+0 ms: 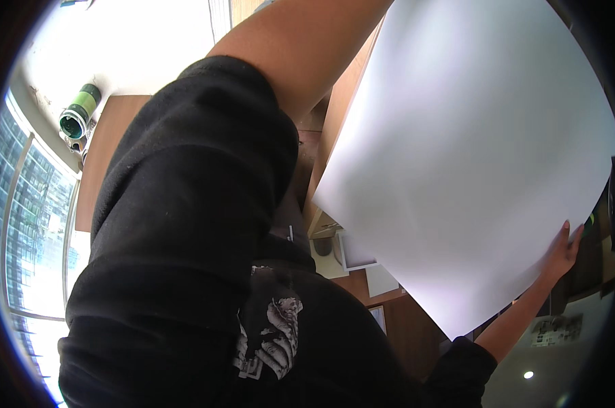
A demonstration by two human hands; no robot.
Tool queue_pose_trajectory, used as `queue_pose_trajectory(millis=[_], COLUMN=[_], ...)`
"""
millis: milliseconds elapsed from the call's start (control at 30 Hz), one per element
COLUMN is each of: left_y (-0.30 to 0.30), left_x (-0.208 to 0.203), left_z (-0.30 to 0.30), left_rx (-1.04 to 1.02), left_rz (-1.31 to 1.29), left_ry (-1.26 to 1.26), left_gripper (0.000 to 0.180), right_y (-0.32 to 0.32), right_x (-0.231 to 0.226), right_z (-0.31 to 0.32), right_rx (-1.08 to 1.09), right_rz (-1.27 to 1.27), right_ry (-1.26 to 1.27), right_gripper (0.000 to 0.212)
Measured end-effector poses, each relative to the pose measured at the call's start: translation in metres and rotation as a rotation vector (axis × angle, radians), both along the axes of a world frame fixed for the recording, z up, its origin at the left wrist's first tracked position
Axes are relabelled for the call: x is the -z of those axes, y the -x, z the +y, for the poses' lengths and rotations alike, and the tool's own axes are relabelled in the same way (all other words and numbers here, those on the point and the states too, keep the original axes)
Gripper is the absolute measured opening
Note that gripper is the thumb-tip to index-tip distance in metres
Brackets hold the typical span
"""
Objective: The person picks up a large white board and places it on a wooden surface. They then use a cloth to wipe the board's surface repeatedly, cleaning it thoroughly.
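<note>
A large, smooth, white sheet of paper or thin card (470,156) fills the right half of the view, slanting in front of the person, one corner pointing down toward the body. The right hand (562,255) is at its lower right edge and appears to grasp it there, one fingertip over the white face and another past the border; how firmly, the view does not tell. Such a hold at the margin probably keeps the broad sheet spread and uncreased. The left arm, in a rolled black fabric sleeve (192,163), reaches up past the sheet's left side and leaves the view, so what that hand grips cannot be told; it may be steadying the far end. Nearly all of the sheet lies up and to the left of the right hand's grip, with the lowest corner below it.
</note>
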State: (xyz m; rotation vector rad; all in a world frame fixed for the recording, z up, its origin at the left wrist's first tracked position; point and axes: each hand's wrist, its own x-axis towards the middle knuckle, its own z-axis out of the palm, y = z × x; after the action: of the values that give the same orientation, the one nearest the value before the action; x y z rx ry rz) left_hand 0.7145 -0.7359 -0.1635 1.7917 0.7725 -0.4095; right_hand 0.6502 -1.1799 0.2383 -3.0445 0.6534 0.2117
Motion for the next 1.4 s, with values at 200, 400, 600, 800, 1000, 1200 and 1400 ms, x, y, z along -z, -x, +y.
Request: queue_pose_trajectory(millis=[200, 400, 600, 800, 1000, 1200, 1400], left_y=[0.005, 0.009, 0.010, 0.008, 0.011, 0.014, 0.018], left_x=[0.001, 0.010, 0.006, 0.006, 0.013, -0.003, 0.000], left_z=[0.000, -0.003, -0.006, -0.008, -0.008, -0.006, -0.010], left_rx=[0.007, -0.022, -0.093, -0.092, -0.076, -0.017, -0.063], left_rz=[0.010, 0.046, 0.074, 0.063, 0.020, 0.039, -0.016], left_ry=[-0.004, -0.029, 0.050, 0.005, 0.084, 0.081, 0.070], left_gripper=[0.044, 0.038, 0.036, 0.038, 0.036, 0.033, 0.031], right_y=[-0.001, 0.003, 0.007, 0.004, -0.006, -0.005, -0.008], right_x=[0.002, 0.002, 0.002, -0.003, -0.006, -0.009, -0.007], right_z=[0.006, -0.025, -0.017, -0.029, -0.026, -0.028, -0.020], right_rx=[0.018, -0.167, -0.172, -0.200, -0.215, -0.226, -0.210], right_rz=[0.028, 0.043, -0.004, -0.019, 0.008, 0.005, 0.005], right_ry=[0.079, 0.174, 0.029, -0.020, 0.045, 0.063, 0.058], right_gripper=[0.071, 0.068, 0.062, 0.059, 0.058, 0.058, 0.059])
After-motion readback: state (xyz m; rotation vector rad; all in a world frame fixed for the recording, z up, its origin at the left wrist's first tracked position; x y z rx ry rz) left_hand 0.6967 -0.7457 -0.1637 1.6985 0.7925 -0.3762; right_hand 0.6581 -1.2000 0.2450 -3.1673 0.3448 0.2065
